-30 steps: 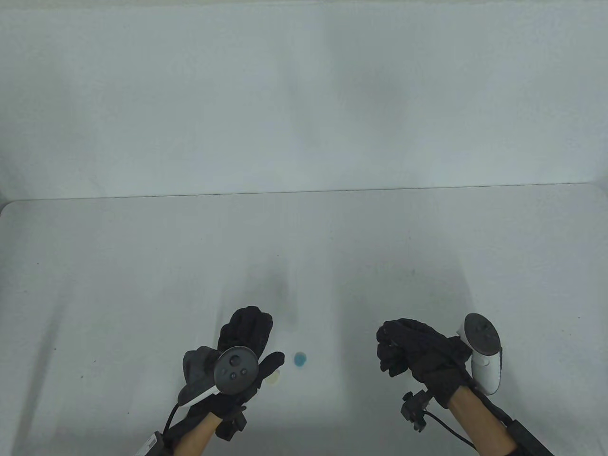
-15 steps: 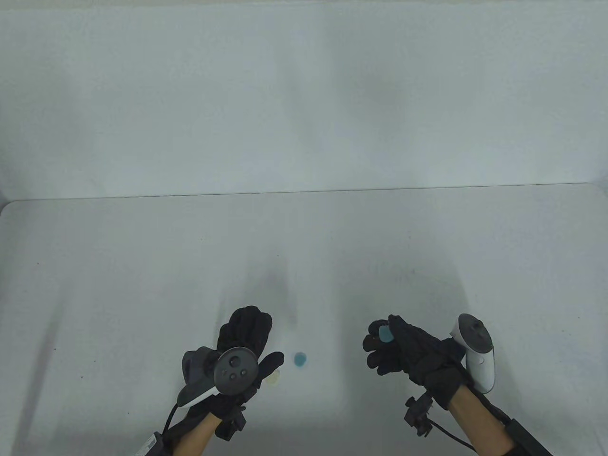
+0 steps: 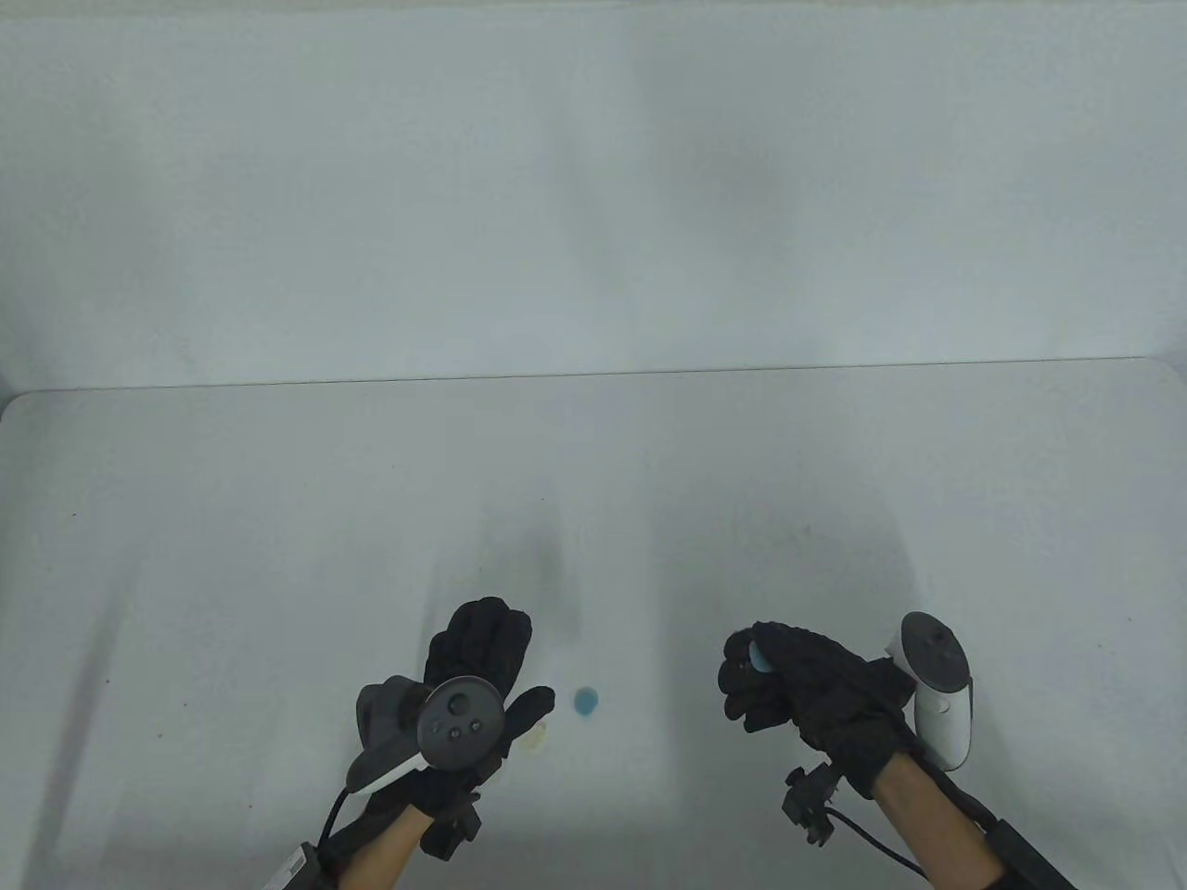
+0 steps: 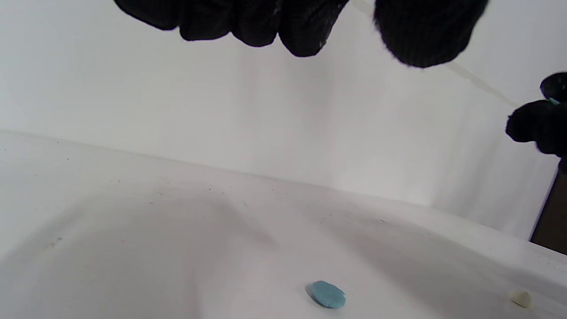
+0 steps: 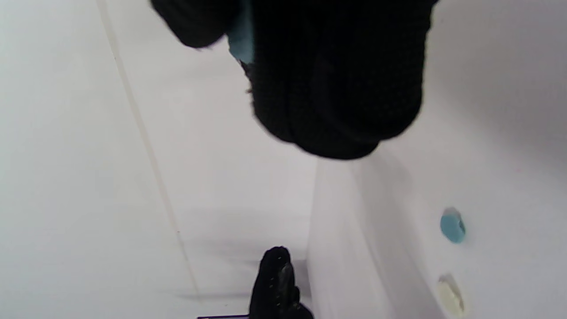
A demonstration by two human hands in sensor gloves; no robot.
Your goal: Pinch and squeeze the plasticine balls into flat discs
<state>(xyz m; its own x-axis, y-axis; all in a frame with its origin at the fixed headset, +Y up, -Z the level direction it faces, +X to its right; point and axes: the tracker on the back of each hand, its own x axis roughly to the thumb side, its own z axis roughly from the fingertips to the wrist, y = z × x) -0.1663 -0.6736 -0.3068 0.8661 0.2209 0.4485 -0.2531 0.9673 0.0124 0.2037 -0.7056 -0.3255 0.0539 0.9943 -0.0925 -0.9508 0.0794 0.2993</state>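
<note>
My right hand is raised above the table and pinches a blue plasticine piece between thumb and fingers; only its edge shows, also in the right wrist view. A flattened blue disc lies on the white table between the hands, and it shows in the left wrist view. A pale cream disc lies just beside my left thumb. My left hand hovers open and empty to the left of the blue disc, its fingers spread.
A white backdrop rises behind the table's far edge. Cables and wrist mounts trail from both forearms near the front edge.
My right hand went from a closed fist to showing the blue piece between thumb and fingers, then closed on it again and shifted slightly. The left hand and the discs have not moved.
</note>
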